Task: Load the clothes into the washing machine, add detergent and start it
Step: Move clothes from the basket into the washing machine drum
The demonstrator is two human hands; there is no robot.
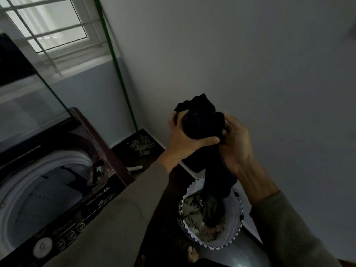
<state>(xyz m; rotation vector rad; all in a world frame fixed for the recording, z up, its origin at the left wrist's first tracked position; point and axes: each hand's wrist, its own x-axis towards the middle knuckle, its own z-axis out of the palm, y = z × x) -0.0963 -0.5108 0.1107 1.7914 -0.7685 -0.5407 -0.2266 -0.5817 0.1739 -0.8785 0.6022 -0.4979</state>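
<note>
both hands (185, 139) grip dark garment (200, 120) above basket (234, 214).

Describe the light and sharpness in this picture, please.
Head view: dim and soft overall; the window is the only bright patch; the dark garment loses all fold detail; the washer lid carries pale reflections; the panel lettering is blurred.

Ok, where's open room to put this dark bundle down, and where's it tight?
Open: the washer drum, ringed by its white rim, control panel on the near side, looks bare; lid is up. Crowded: the basket below the dark bundle that left hand and right hand grip is full of clothes; the floor corner holds the mop head.
</note>
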